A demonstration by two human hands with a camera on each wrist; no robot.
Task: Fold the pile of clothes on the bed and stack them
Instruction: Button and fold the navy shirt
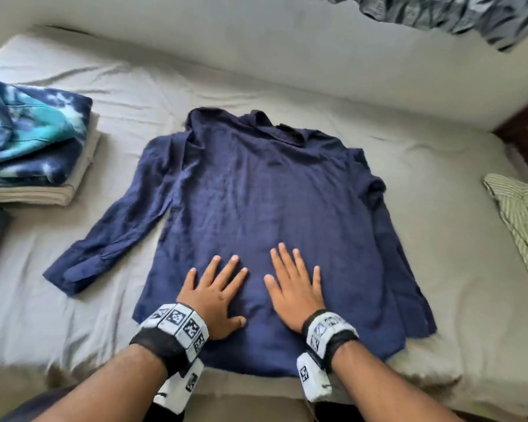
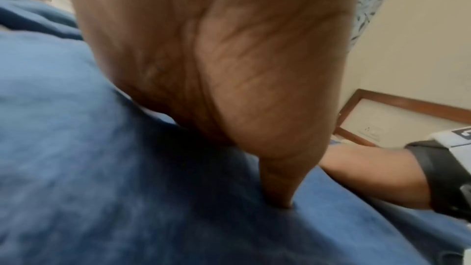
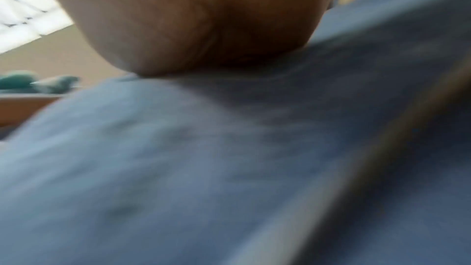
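Navy shirt lies spread on the bed, under both palms. Left hand and right hand press it, fingers straight and wide, holding nothing.

Bare sheet on the bed lies open beyond the navy shirt's collar, up to the cushioned wall. Left: shirt's spread sleeve crosses the near-left sheet; behind it the folded stack stands well apart, a clear strip between. Right: open sheet between shirt and striped garment. Patterned cloth hangs overhead, far right. Both hands flat on shirt's lower middle, a narrow gap between them.
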